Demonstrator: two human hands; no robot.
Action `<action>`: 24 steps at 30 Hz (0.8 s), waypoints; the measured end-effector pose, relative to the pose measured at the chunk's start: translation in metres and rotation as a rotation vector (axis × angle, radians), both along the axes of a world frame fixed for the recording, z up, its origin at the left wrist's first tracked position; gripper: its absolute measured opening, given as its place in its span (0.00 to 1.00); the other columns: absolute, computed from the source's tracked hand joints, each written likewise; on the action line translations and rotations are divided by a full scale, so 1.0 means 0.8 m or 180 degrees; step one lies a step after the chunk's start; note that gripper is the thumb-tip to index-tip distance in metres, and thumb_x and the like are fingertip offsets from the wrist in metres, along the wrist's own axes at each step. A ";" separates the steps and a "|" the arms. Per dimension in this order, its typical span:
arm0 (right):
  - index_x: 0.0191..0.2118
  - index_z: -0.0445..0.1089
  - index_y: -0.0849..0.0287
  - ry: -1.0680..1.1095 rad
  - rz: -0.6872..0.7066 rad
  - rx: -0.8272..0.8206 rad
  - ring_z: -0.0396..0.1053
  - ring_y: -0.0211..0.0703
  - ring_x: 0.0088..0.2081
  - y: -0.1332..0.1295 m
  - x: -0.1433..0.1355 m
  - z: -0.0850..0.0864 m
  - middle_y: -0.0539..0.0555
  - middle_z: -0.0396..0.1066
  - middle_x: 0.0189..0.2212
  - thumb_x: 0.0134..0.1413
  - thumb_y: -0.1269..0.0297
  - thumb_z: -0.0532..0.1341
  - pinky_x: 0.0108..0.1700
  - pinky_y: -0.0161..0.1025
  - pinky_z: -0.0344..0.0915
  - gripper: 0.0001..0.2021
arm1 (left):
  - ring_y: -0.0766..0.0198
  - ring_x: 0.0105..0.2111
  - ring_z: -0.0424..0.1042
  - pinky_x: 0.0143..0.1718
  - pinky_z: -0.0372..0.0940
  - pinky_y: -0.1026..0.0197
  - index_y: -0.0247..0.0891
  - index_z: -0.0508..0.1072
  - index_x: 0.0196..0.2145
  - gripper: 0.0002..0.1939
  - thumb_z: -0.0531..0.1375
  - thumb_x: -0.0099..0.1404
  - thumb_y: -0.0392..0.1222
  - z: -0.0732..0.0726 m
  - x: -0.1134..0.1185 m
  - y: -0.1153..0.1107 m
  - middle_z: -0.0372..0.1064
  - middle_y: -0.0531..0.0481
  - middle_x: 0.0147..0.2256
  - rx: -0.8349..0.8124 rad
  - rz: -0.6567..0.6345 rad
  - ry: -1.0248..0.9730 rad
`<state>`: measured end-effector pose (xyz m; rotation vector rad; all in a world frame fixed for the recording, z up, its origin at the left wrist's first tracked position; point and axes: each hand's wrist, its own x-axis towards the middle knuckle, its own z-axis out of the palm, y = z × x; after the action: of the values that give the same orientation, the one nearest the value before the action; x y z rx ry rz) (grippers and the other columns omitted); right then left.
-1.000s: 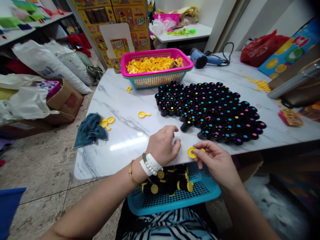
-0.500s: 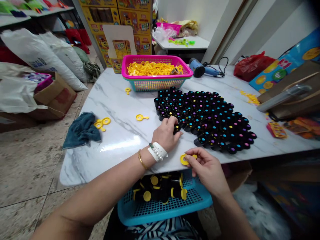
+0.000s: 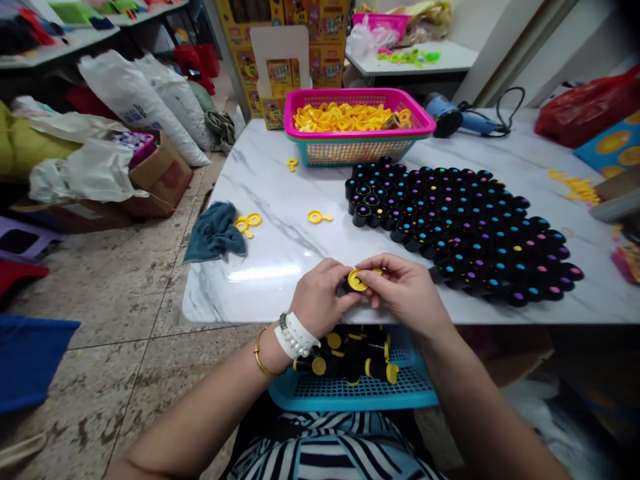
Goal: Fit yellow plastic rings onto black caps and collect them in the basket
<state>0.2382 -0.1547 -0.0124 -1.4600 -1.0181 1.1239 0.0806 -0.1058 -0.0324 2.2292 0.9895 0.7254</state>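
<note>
Near the table's front edge, my left hand [image 3: 320,297] is closed around a small black cylinder [image 3: 345,287], mostly hidden by the fingers. My right hand [image 3: 413,287] pinches a yellow ring with a tab [image 3: 356,281], which sits at the top of that cylinder; whether it is seated there I cannot tell. To the right, many black cylinders with coloured dots [image 3: 465,230] stand packed together. Below my hands, a blue basket [image 3: 350,400] contains black cylinders with yellow caps [image 3: 383,370]. A loose yellow ring [image 3: 315,217] lies on the tabletop.
A pink basket [image 3: 360,137] full of yellow rings stands at the back of the marbled table [image 3: 270,247]. Behind the cylinders lies a blue heat gun [image 3: 465,120] with its cord. A teal cloth [image 3: 215,233] rests at the left edge beside more rings.
My left hand has taken a black cylinder from the group's near edge and drawn it back. My right hand has brought the yellow ring up to it. The view has swung left.
</note>
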 end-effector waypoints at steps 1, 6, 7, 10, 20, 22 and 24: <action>0.33 0.75 0.62 -0.0080 0.0034 -0.0031 0.61 0.29 0.16 0.003 -0.001 -0.001 0.48 0.71 0.20 0.49 0.62 0.68 0.18 0.28 0.59 0.09 | 0.63 0.35 0.69 0.37 0.65 0.62 0.39 0.75 0.41 0.14 0.67 0.57 0.42 0.000 0.001 0.000 0.69 0.50 0.35 -0.0031 0.0006 -0.0001; 0.39 0.73 0.57 0.0028 -0.0073 0.0051 0.60 0.30 0.13 -0.008 0.004 -0.011 0.44 0.67 0.18 0.52 0.59 0.67 0.14 0.27 0.56 0.10 | 0.62 0.35 0.69 0.37 0.66 0.61 0.38 0.76 0.40 0.12 0.65 0.60 0.46 0.000 0.002 -0.002 0.67 0.50 0.34 -0.0118 -0.0053 0.0180; 0.38 0.72 0.57 0.0078 -0.0092 0.0078 0.60 0.30 0.13 -0.013 0.006 -0.013 0.44 0.66 0.16 0.53 0.59 0.66 0.14 0.27 0.57 0.09 | 0.62 0.35 0.69 0.38 0.66 0.61 0.37 0.75 0.40 0.12 0.64 0.60 0.46 0.000 0.001 -0.002 0.67 0.50 0.35 -0.0125 -0.0073 0.0219; 0.37 0.73 0.57 0.0170 0.0158 -0.0017 0.68 0.33 0.18 -0.033 0.014 -0.014 0.47 0.71 0.18 0.54 0.62 0.66 0.22 0.29 0.67 0.07 | 0.61 0.37 0.69 0.41 0.66 0.60 0.37 0.75 0.42 0.12 0.63 0.61 0.45 -0.001 -0.001 -0.004 0.67 0.49 0.37 -0.0113 -0.0094 0.0264; 0.33 0.75 0.58 -0.0572 0.0422 0.0376 0.67 0.33 0.21 -0.031 0.012 0.010 0.49 0.68 0.28 0.54 0.64 0.66 0.22 0.32 0.65 0.03 | 0.62 0.33 0.67 0.35 0.63 0.61 0.38 0.74 0.39 0.11 0.62 0.63 0.47 -0.002 0.000 -0.005 0.65 0.51 0.33 -0.0026 -0.0052 0.0427; 0.40 0.77 0.58 -0.0703 0.0278 0.0295 0.66 0.33 0.21 -0.019 0.010 0.010 0.49 0.69 0.28 0.55 0.64 0.65 0.23 0.33 0.65 0.08 | 0.63 0.33 0.67 0.35 0.63 0.62 0.38 0.74 0.38 0.12 0.62 0.63 0.48 -0.003 0.000 -0.005 0.64 0.52 0.32 -0.0022 -0.0059 0.0392; 0.43 0.77 0.58 -0.0596 0.0187 0.0205 0.67 0.34 0.20 -0.010 0.009 0.007 0.49 0.70 0.26 0.55 0.63 0.65 0.24 0.34 0.66 0.11 | 0.63 0.33 0.67 0.35 0.63 0.62 0.39 0.74 0.38 0.11 0.62 0.63 0.49 -0.002 -0.001 -0.006 0.63 0.52 0.31 -0.0021 -0.0067 0.0356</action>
<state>0.2454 -0.1629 -0.0066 -1.5128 -1.2232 0.9999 0.0799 -0.1106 -0.0343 2.2919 1.0186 0.5926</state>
